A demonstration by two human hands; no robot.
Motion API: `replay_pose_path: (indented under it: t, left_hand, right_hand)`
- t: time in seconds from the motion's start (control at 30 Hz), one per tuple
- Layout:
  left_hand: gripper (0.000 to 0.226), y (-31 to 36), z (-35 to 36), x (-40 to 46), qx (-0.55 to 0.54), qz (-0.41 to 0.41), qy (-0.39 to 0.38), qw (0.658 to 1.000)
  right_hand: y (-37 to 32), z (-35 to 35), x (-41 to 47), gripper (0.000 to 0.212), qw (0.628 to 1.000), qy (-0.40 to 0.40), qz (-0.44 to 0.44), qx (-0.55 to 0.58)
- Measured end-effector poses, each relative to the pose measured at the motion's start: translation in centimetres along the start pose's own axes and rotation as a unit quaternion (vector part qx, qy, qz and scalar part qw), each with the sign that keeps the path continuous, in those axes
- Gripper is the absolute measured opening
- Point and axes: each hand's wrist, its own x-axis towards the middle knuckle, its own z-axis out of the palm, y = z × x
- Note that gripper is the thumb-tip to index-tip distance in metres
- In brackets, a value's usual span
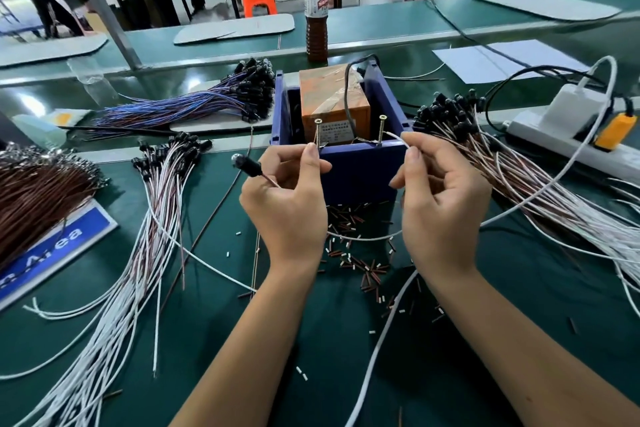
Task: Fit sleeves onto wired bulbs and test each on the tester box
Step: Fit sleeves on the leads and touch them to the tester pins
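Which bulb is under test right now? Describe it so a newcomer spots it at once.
Find the blue plastic bin holding the orange tester box. Just left of it, the left hand holds a black-sleeved clear bulb. It alone is lifted off the table, apart from the bundles.

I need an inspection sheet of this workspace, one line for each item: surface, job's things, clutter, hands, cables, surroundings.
Surface: green bench mat, strewn with parts.
Job's things: tester box in a blue bin, two upright screws at its front; sleeved bulb; wired bulb bundles to the left and right.
Clutter: cut sleeve bits before the bin; brown-drink bottle behind it.
Hands: left hand holds the bulb and pinches a lead at the left screw; right hand pinches a white lead near the right screw.
Cables: power strip with plugs, right.
Surroundings: stools, standing people behind.
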Motion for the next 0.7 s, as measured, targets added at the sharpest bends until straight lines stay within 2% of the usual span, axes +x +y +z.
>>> replay_pose_path:
  t: [0.27, 0.43, 0.7]
  left_hand:
    - [0.012, 0.34, -0.13, -0.27, 0.021, 0.019, 0.001, 1.000]
    - [0.011, 0.41, -0.22, -0.22, 0.022, 0.020, -0.004, 1.000]
    - [0.015, 0.57, -0.19, -0.18, 0.016, 0.017, -0.008, 1.000]
  right_hand:
    - [0.32, 0.30, -0.24, 0.028, 0.999, -0.029, 0.009, -0.018]
    - [0.34, 0.43, -0.32, 0.028, 1.000, -0.003, 0.008, -0.023]
    - [0.41, 0.58, -0.36, 0.026, 0.999, -0.027, -0.006, -0.026]
